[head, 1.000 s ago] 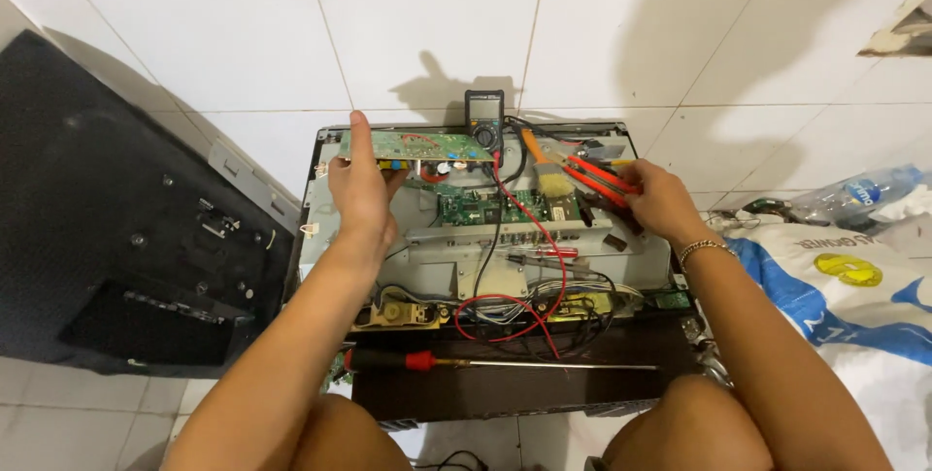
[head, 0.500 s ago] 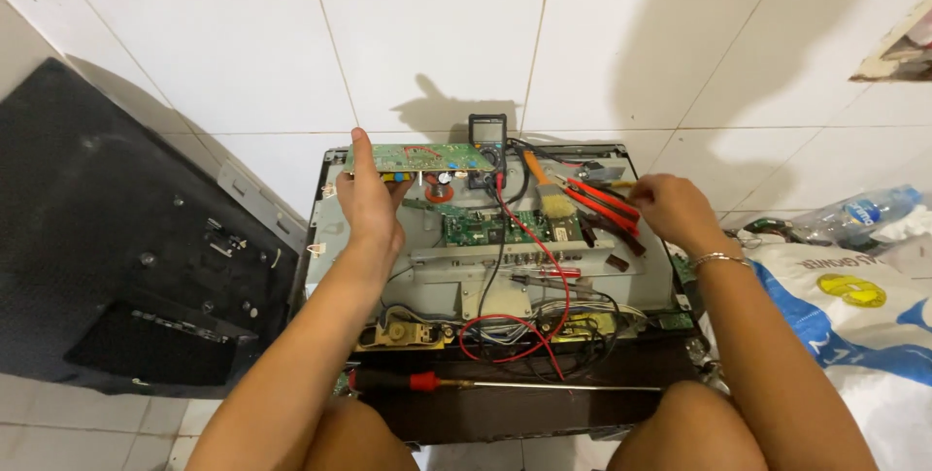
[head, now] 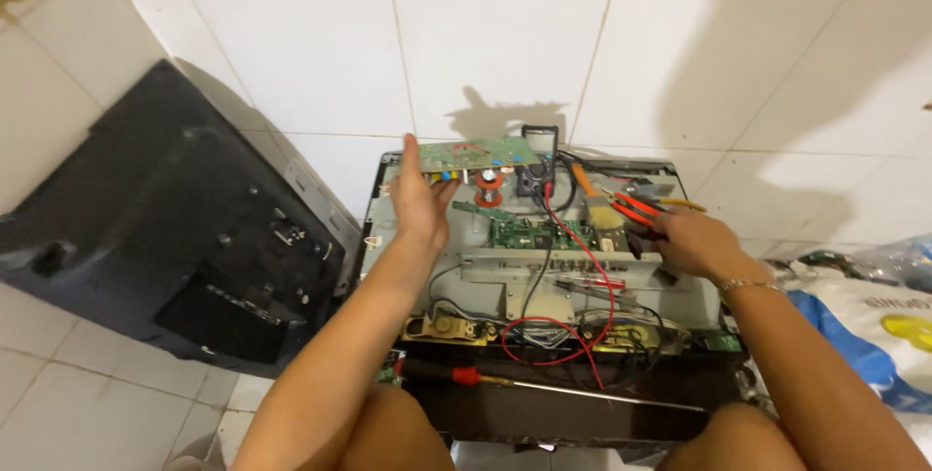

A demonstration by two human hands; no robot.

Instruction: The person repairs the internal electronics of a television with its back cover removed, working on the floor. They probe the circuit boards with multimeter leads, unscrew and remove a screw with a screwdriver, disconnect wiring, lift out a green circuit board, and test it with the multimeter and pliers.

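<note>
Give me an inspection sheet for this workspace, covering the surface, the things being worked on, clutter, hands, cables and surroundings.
Surface: white tiled floor, grout lines visible.
Job's things: opened flat-screen chassis lying flat; green circuit board tilted up at its far edge; smaller green board mounted in the middle.
Clutter: red-handled screwdriver on the near edge; dark meter at the far edge.
Hands: left hand holds the tilted board's left end; right hand grips orange-handled pliers.
Cables: red lead and black wires looping across the chassis.
Surroundings: black back cover on the left; blue and white bag on the right.
</note>
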